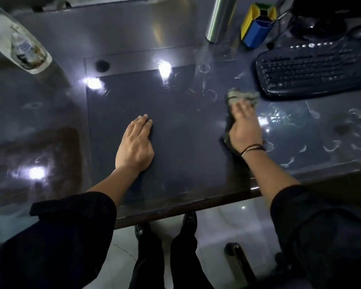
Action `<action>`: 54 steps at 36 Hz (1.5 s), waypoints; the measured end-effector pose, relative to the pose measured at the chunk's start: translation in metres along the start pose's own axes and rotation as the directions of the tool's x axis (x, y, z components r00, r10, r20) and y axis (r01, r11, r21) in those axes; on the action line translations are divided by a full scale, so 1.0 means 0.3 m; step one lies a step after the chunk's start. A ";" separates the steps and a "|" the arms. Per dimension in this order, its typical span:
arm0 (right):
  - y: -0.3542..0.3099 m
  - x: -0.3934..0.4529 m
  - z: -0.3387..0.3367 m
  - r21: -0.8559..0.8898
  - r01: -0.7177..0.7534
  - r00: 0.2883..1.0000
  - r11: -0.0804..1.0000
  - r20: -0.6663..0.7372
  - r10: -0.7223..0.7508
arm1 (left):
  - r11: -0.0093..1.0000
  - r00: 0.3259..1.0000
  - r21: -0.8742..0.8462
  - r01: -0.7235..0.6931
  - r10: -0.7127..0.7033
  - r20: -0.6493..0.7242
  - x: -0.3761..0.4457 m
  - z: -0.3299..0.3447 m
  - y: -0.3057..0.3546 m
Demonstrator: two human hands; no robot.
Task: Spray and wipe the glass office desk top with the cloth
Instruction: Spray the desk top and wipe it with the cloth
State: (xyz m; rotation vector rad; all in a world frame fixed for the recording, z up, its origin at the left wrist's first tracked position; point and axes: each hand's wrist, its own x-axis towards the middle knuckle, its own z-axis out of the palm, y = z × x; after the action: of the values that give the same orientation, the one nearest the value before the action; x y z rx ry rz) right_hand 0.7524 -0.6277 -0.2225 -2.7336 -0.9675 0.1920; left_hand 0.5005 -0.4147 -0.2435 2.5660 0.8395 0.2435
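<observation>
Right hand: right hand (245, 127) presses a crumpled grey-green cloth (241, 97) flat onto the glass desk top (186, 132); fingers laid over the cloth, blurred, so a pinch cannot be ruled out.
Left hand: left hand (137, 142) rests palm-down on the glass near the front edge, fingers straight and together, grasping nothing.
Cloth position: just beside the near edge of the black keyboard (313, 69), not touching as far as I can tell.
Risk 1: a wider stroke would likely knock the keyboard or wet it.
Risk 2: ring-shaped marks (356, 130) to the right remain unwiped; they may get missed.
Risk 3: bracing palm probably leaves fresh prints on the glass.
Risk 4: spray bottle (23, 44) stands at far left; the pen holder (256, 26) and steel cylinder (219, 19) crowd the back.
</observation>
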 end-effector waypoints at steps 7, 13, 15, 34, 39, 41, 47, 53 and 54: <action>-0.383 -0.002 0.118 0.016 0.216 0.974 0.976 0.074 -0.216 | 0.999 0.999 -0.005 -0.032 0.032 -0.034 0.003 0.021 -0.015; -0.322 -0.106 0.117 0.056 0.439 0.896 0.897 0.037 -0.442 | 1.000 0.999 0.006 -0.027 0.027 -0.026 0.002 0.023 -0.014; -0.183 -0.005 0.077 0.027 0.264 0.965 0.964 -0.018 -0.263 | 1.000 1.000 0.004 -0.014 0.014 -0.019 0.000 0.023 -0.014; -0.091 0.214 0.017 -0.047 0.081 0.997 0.996 0.022 -0.080 | 1.000 1.000 0.008 -0.008 0.008 -0.003 0.003 0.014 -0.002; -0.229 0.239 0.034 -0.044 0.037 0.998 0.998 0.057 -0.034 | 1.000 1.000 0.005 0.004 -0.004 -0.001 0.003 0.014 -0.002; -0.364 0.190 0.090 -0.033 0.287 0.956 0.957 0.077 -0.284 | 1.000 1.000 0.005 -0.008 0.008 -0.003 0.003 0.013 -0.001; -0.386 0.139 0.121 0.041 0.609 0.781 0.792 0.139 -0.608 | 1.000 1.000 0.015 -0.019 0.019 0.008 0.002 0.006 0.004; -0.134 0.356 0.027 -0.014 0.053 0.999 0.999 -0.007 -0.053 | 1.000 0.999 0.019 -0.007 0.006 0.051 0.003 0.008 -0.007; -0.134 0.369 0.025 -0.019 0.007 1.000 1.000 -0.010 -0.008 | 1.000 0.999 0.017 -0.010 0.009 0.053 0.005 0.010 -0.009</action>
State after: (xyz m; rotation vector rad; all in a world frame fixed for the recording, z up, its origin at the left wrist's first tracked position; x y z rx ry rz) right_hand 0.8123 -0.5260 -0.2242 -2.7447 -0.9815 0.1679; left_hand 0.5011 -0.4129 -0.2473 2.5811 0.8137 0.1705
